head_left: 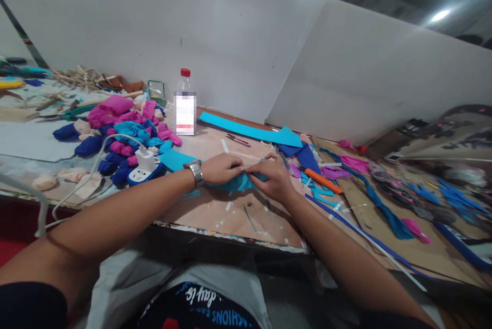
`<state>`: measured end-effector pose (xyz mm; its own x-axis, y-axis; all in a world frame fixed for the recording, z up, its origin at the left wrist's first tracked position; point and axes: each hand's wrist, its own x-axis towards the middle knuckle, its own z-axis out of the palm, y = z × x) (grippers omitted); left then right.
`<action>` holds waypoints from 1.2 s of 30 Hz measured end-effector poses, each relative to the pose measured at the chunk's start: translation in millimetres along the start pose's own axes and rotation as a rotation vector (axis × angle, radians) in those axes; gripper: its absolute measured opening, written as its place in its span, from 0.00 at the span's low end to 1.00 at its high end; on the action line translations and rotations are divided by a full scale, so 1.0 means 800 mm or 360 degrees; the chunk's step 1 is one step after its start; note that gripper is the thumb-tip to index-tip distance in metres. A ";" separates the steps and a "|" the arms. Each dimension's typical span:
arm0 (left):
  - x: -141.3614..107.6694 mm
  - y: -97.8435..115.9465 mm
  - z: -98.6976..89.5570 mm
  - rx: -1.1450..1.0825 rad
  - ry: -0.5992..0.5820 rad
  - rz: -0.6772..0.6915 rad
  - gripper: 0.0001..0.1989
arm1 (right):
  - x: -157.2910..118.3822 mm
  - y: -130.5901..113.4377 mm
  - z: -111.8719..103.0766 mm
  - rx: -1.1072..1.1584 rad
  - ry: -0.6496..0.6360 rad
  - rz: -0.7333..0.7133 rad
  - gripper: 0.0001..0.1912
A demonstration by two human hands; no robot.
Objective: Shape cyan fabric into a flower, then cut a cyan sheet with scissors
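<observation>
At the centre of the frame, over the bench [215, 219], the left hand [221, 168] and right hand [271, 178] meet with each grip pinched, fingertips together, on a light blue strip [237, 184], whose flat end runs out left of the watch [196, 172]. The work on this strip looks partway along, gathered at the fingers but not yet bunched whole, while the knotted cloth bundles [132, 131] left of centre seem done and the flat blue band [246, 130] above the hands appears unworked.
</observation>
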<state>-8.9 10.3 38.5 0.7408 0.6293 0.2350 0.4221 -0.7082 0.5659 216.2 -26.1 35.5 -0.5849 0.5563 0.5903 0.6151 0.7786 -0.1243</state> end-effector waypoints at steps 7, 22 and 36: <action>-0.001 -0.001 0.002 -0.0045 0.0032 -0.0007 0.13 | 0.000 0.000 0.000 -0.0054 -0.0025 0.0079 0.05; -0.005 0.001 0.009 0.0323 0.0206 0.0135 0.10 | 0.000 -0.002 0.004 0.0048 0.0015 0.0186 0.03; -0.002 -0.003 0.014 0.0545 0.0195 0.0220 0.13 | 0.003 -0.005 0.005 0.0153 -0.0182 0.0373 0.04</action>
<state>-4.9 7.3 28.0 0.7438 0.5392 0.3950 0.4879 -0.8419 0.2305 210.2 -26.9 34.0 -0.4917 0.7495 0.4432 0.6911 0.6456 -0.3250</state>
